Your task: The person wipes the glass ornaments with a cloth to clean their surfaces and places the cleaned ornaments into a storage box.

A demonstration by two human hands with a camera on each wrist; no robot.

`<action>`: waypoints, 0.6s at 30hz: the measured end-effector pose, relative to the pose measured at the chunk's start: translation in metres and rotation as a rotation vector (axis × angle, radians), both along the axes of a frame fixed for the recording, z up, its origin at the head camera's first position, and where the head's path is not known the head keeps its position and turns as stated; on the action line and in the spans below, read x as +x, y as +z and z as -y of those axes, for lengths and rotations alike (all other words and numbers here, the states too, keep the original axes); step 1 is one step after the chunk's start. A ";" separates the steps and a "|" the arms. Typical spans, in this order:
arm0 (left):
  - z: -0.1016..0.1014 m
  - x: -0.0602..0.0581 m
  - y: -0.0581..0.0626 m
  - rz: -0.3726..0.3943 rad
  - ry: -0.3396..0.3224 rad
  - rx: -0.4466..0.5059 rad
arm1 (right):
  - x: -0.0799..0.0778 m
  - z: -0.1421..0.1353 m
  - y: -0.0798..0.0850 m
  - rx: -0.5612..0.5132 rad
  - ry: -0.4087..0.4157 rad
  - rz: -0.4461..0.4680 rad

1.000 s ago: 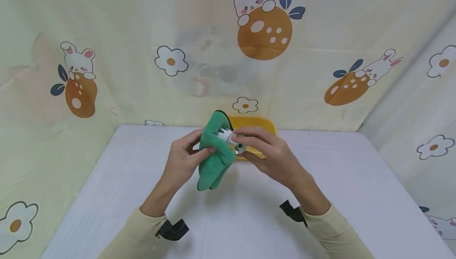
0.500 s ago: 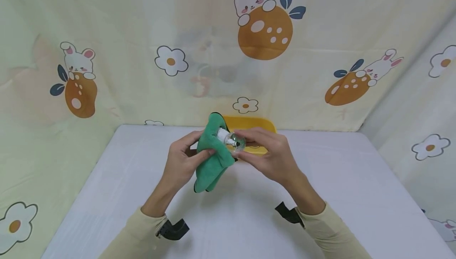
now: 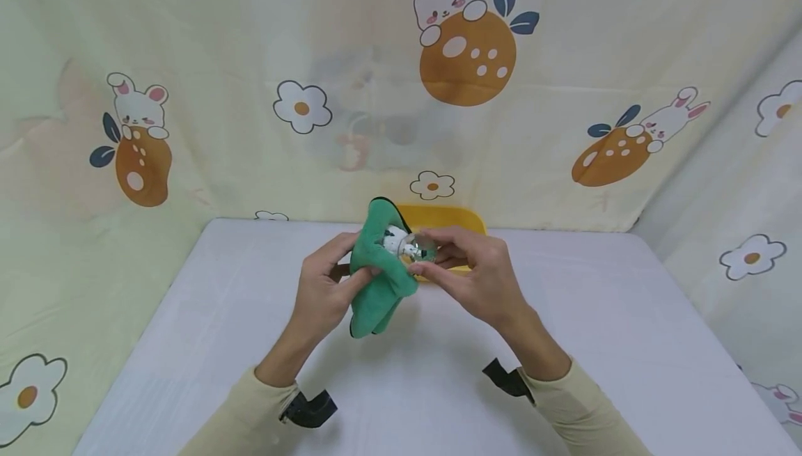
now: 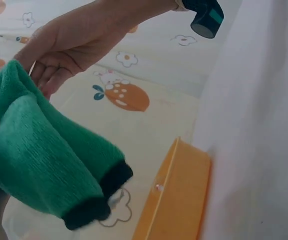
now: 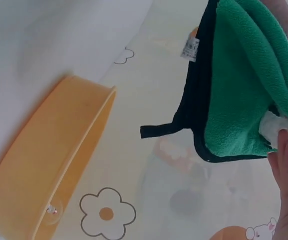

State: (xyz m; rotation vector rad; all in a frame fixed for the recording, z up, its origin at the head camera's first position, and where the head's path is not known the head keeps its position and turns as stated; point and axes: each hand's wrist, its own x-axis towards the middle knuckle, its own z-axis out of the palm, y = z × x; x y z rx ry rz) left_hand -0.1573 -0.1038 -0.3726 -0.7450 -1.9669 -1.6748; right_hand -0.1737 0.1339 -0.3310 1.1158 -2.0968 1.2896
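cloth (image 3: 378, 282) wrapped round toy (image 3: 407, 247): l hand (image 3: 326, 289) grip clamps cloth, r hand (image 3: 476, 275) pinches toy.

Both hands are hovering together, nearly touching. The left hand (image 3: 326, 287) is curling its fingers in a grip. The right hand (image 3: 477, 276) is pinching with thumb and fingertips.

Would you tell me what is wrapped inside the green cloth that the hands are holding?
A small white and clear glass-like object pokes out of the green cloth, pinched by the right hand; the left hand grips the cloth. The part inside the folds is covered.
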 end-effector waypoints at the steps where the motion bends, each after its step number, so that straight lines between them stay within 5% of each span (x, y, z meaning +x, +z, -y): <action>1: 0.000 0.000 0.000 0.008 0.009 0.001 | 0.000 -0.001 0.000 0.012 0.007 -0.007; 6: 0.000 -0.001 0.002 0.049 0.020 0.034 | -0.002 -0.004 0.000 0.120 0.039 -0.093; 18: 0.001 0.000 0.008 0.128 -0.004 0.071 | -0.005 -0.010 0.005 0.355 0.006 -0.499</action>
